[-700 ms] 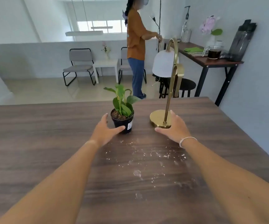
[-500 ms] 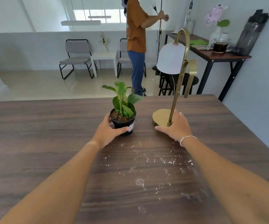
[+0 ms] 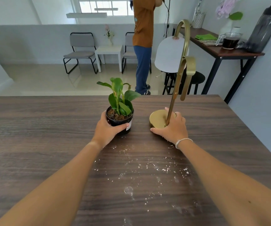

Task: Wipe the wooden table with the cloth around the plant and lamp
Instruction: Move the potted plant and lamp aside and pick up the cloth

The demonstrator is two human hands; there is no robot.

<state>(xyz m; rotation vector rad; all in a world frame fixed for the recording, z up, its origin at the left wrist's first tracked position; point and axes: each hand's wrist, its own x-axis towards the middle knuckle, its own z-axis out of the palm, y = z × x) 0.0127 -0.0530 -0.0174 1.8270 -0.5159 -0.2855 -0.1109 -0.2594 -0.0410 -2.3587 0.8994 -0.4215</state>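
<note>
**Head view: potted plant and brass lamp, both held, on a dusty wooden table**

Item 1. Black plastic pot point(image 3: 120, 122), upright on the wooden table point(image 3: 33, 128), filled with dark brown soil; a small plant point(image 3: 120, 98) with broad green leaves grows from it. A white label shows on the pot's near right side. Left hand point(image 3: 107, 130) wraps the pot's near side, thumb across the front by the label, fingers curled around the left wall.

Item 2. Lamp point(image 3: 176, 79), brass finish, just right of the pot: round flat base, thin tilted stem, curved neck carrying a white dome shade. Right hand point(image 3: 173, 128) lies over the base's near right edge, fingers closed around the foot of the stem, thumb stretched left along the base rim. A white bracelet point(image 3: 182, 141) circles that wrist.

Item 3. Table surface: dark wood grain, scattered with white crumbs and powdery smears point(image 3: 147, 175) between the two forearms, near the viewer.

Item 4. Side table point(image 3: 221, 52) at the far right wall holds a glass jug of dark liquid point(image 3: 230, 41) and a folded green cloth point(image 3: 205, 37).
</note>
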